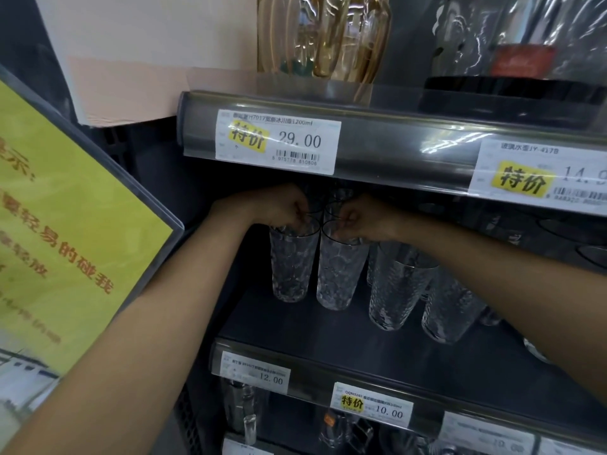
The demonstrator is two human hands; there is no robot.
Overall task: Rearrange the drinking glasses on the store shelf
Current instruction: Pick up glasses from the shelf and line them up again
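The upper shelf edge carries a white price tag [277,141] with a yellow 特价 sticker, the price 29.00, "1200ml" in its top line and a barcode. Further right, a second tag [538,174] shows 特价 and 14.9, cut off by the frame. On the front edge of the shelf [328,326] where the glasses are, a small tag [256,372] reads 12.00, and the tag beside it [372,405] reads 特价 and 10.00. At my left hangs a yellow sign [65,218] with red Chinese writing, too blurred and cropped for me to read whole. Both my forearms reach up and in under the upper shelf. My left hand [282,206] curls its fingers over the rim of the leftmost glass [292,264] and grips it. My right hand [361,221] pinches the rim of the neighbouring glass [341,270]. These 2 textured glasses are upright and close together at the shelf's left end; I cannot tell whether their bases touch it. 2 more glasses [399,290] stand to the right, under my right forearm.
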